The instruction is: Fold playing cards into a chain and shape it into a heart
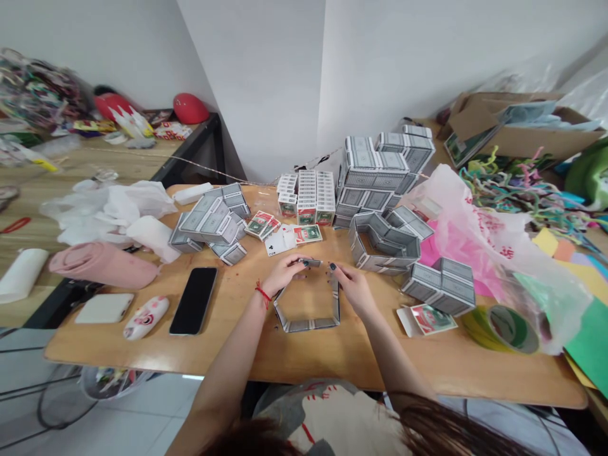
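Observation:
On the table in front of me, a strip of joined grey-backed playing cards [308, 325] stands on edge, bent into a many-sided ring. My left hand [286, 273] pinches its far left end between thumb and fingers. Opposite, my right hand [351, 286] has its thumb and fingers closed at the ring's far right end. A small gap separates the two hands. Just beyond them lie loose playing cards [281, 240], some face up. My fingers partly hide both ends of the strip.
Folded-card structures stand at the left [209, 218], at the back right [373, 171] and at the right [439, 285]. Card boxes [307, 193] are stacked behind. A phone [194, 301], a mouse [146, 318], yellow-green tape [501, 328] and a plastic bag [479, 231] lie around.

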Available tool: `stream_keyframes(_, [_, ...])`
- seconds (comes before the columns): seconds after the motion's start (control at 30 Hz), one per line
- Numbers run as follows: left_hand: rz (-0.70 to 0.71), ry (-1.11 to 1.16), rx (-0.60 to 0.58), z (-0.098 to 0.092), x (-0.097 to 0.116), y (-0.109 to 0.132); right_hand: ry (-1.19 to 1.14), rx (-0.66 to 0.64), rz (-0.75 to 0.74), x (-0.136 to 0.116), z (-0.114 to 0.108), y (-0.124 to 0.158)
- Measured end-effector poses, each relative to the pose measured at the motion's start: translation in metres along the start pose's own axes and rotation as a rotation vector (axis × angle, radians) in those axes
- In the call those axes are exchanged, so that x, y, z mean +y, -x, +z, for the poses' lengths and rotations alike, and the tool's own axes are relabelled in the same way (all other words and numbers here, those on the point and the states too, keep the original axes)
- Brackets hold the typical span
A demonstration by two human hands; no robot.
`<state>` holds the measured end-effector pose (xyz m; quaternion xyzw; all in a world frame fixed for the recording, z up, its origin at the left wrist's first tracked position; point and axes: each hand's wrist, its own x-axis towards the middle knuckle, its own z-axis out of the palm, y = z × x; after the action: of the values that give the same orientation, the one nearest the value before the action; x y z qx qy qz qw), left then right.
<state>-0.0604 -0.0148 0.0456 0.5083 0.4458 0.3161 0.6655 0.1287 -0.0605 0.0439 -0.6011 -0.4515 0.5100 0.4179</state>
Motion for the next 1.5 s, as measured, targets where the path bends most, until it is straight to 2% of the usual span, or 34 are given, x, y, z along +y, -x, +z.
stream_keyframes(0.13, [-0.019, 0.039, 0.008, 0.004, -0.002, -0.003, -0.282, -0.036, 0.106, 0.003, 0.003, 0.000])
stream_keyframes(0.2, [-0.023, 0.048, 0.016, 0.006, -0.003, -0.006, -0.353, -0.020, 0.139, 0.002, 0.003, 0.000])
stream_keyframes(0.5, [-0.054, 0.067, 0.085, 0.011, -0.003, -0.009, -0.271, -0.023, 0.160, 0.002, 0.003, 0.005])
stream_keyframes(1.07, [-0.035, 0.136, 0.057, 0.012, -0.007, -0.013, -0.441, -0.073, 0.231, 0.004, -0.001, -0.003])
stream_keyframes(1.5, [-0.005, 0.071, 0.031, 0.015, -0.004, -0.014, -0.508, -0.123, 0.282, 0.006, -0.002, -0.004])
